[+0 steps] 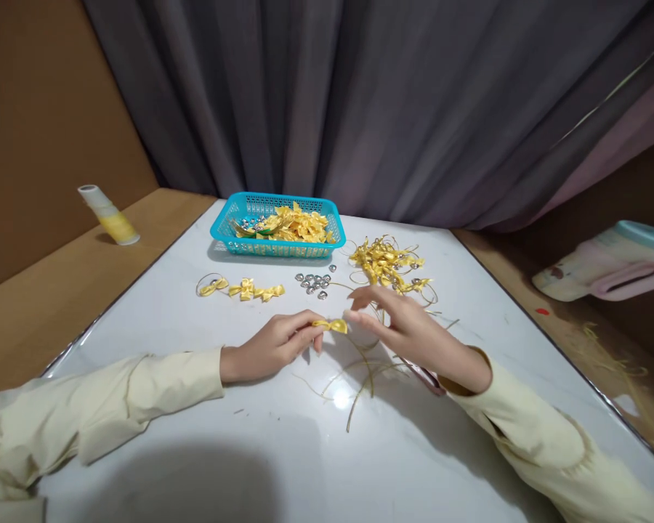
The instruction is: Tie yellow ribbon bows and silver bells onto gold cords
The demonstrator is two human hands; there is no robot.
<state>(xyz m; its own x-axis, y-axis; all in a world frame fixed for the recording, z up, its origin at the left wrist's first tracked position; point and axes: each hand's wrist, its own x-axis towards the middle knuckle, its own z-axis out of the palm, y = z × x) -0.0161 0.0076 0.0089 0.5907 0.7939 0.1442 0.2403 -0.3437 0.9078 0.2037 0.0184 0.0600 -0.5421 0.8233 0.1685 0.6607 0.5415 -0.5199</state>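
Observation:
My left hand (pixel 277 345) pinches a small yellow satin bow (pixel 335 326) at its left side, just above the white table. Just right of it, my right hand (pixel 403 323) is held with thumb and fingers apart; the thumb tip is close to the bow's right end, and I cannot tell if they touch. Thin gold cords (pixel 368 374) lie loose under and below the right hand. A cluster of silver heart-shaped beads (pixel 313 282) sits beyond the left hand. To the left are more yellow bows (pixel 245 289) in a row, one with a cord loop.
A blue plastic basket (pixel 275 249) at the back holds yellow bows, beads and green-gold strands. A pile of corded bows (pixel 384 261) lies to its right. A spool (pixel 109 214) stands at left; a tumbler (pixel 604 261) is at right. A pinkish object (pixel 425 378) lies partly under my right wrist.

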